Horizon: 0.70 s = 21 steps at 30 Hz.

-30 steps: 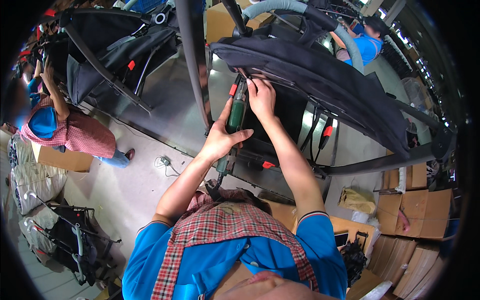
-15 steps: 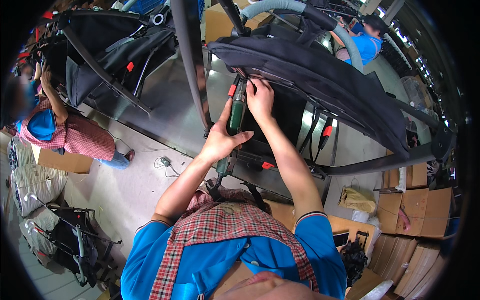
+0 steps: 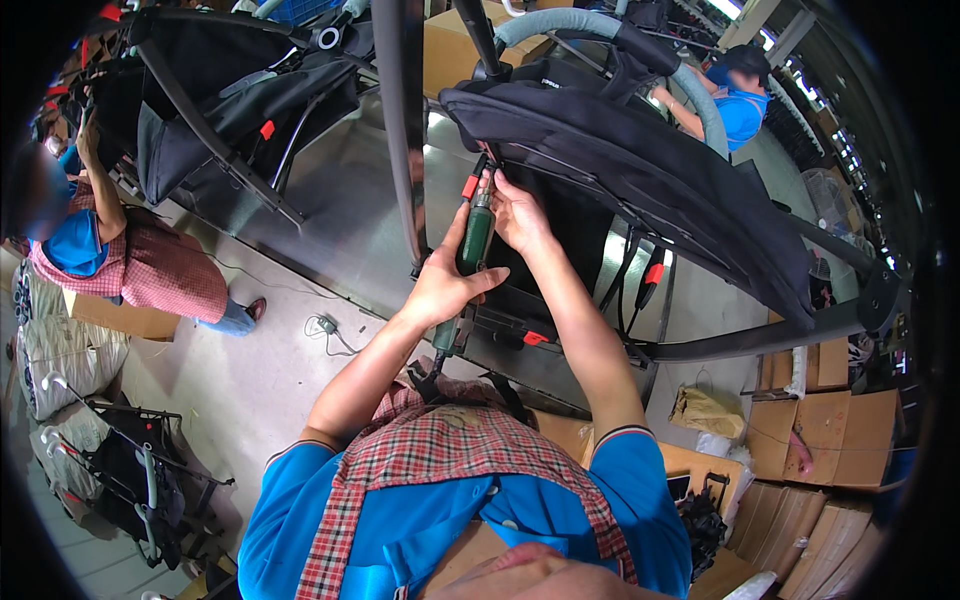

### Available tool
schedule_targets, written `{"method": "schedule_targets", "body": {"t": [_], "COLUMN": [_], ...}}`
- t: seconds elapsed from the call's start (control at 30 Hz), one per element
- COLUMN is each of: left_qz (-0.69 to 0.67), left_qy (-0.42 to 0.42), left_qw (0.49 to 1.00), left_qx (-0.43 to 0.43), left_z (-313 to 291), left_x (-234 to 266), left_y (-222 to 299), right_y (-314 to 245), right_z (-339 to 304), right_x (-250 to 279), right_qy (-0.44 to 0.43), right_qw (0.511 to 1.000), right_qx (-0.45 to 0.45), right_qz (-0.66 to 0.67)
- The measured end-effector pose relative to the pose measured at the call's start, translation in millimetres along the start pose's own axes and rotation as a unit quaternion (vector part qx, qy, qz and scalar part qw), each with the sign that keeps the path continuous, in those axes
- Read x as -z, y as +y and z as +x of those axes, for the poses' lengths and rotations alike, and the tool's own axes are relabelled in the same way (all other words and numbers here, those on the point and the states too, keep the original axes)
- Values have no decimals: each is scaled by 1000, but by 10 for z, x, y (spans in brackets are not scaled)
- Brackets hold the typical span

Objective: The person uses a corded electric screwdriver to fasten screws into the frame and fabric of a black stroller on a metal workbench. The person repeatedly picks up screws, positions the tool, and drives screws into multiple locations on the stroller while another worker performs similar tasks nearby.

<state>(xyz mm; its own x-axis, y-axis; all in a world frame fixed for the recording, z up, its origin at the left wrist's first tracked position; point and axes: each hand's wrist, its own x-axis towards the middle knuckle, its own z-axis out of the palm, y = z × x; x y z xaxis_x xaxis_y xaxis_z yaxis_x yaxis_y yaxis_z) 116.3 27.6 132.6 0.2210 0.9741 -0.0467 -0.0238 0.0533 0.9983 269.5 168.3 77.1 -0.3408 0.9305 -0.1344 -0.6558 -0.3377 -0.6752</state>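
From where I stood, the left hand (image 3: 445, 285) was wrapped around a green power tool (image 3: 477, 240), forefinger stretched along its body and thumb reaching across it. The right hand (image 3: 522, 212) was up at the tool's nose, fingertips gathered close beside it, though I couldn't tell what, if anything, was pinched between them. The two hands were near each other, with the tool lying lengthwise over the near part of a shiny metal tabletop (image 3: 345, 165), its tip just under the lower edge of a black fabric seat (image 3: 640, 180). A tiny pale mark showed near the top of that fabric, too small to make out, and a pale ring stood out on a joint of another black frame (image 3: 200, 120) over to the left. A red tab (image 3: 468, 187) sat just beside the tool's tip, and a grey padded handle (image 3: 560, 22) curved above the seat. One co-worker (image 3: 150, 260) in a checked apron stood at the left, another (image 3: 742, 112) in blue at the upper right, and opened cardboard boxes (image 3: 825, 430) were stacked on the right.
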Motion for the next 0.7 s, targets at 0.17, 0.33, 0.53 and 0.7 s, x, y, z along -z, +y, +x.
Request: {"method": "schedule_targets", "body": {"t": [0.17,0.33,0.53,0.7], "left_qz": [-4,-4,-17,-3], "left_qy": [0,-7,2,5], "left_qw": [1000,1000,1000,1000], "left_qx": [1,-4,-9,0], "left_z": [-2,7,0,2], "left_x": [6,-3,-1,-8], "left_y": [8,24,-14,1], "right_y": [39,32,-13,13], "right_z": [28,63,88,119], "right_x": [54,122,114,137], "right_qy": [-27,-60,-97,-57], "right_qw": [998,994,984,987], "right_qx": [-32,-44,-88,-76], "right_qz": [52,74,123,129]}}
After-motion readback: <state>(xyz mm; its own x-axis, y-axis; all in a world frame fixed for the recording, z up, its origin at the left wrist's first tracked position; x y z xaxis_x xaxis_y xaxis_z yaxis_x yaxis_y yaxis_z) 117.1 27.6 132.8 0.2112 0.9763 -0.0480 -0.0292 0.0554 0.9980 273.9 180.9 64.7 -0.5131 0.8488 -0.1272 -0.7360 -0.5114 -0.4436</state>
